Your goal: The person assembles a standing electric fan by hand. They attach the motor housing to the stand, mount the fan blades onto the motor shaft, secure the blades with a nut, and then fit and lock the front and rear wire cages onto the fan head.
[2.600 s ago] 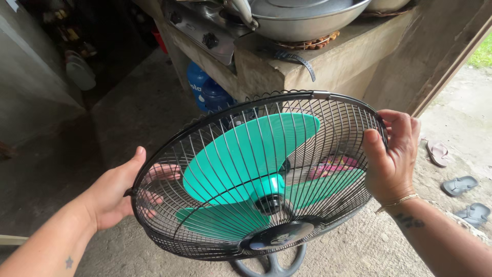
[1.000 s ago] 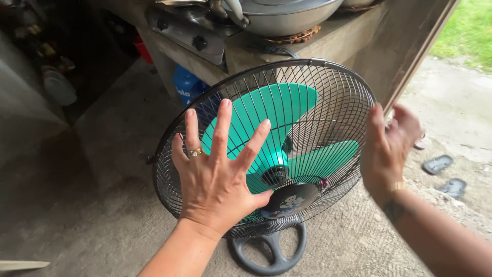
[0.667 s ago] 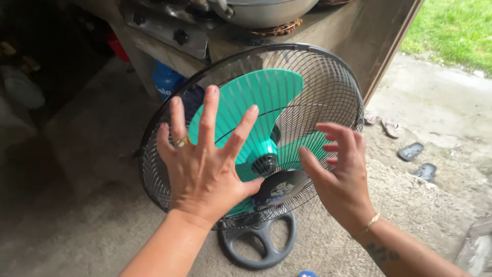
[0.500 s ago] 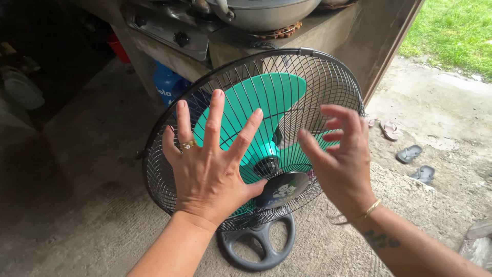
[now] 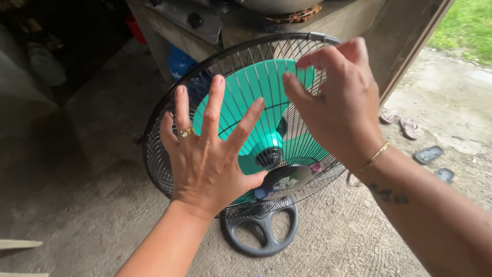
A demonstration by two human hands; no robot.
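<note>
Both my hands on black wire fan guard (image 5: 169,154): left hand (image 5: 207,154) flat, fingers spread, gripping nothing; right hand (image 5: 341,105) curled loosely near top rim (grasp unclear). Teal blades (image 5: 251,97) behind grille. Fan's grey round base (image 5: 261,233) on rough concrete floor (image 5: 92,205). Concrete counter (image 5: 359,20) directly behind, blue jug (image 5: 179,61) beneath, sandals (image 5: 405,123) right.

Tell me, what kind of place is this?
Probably a simple kitchen open to the outdoors. A gas stove sits on a concrete counter, the concrete floor is rough, and sandals lie near grass. Both hands reach to a fan.
</note>
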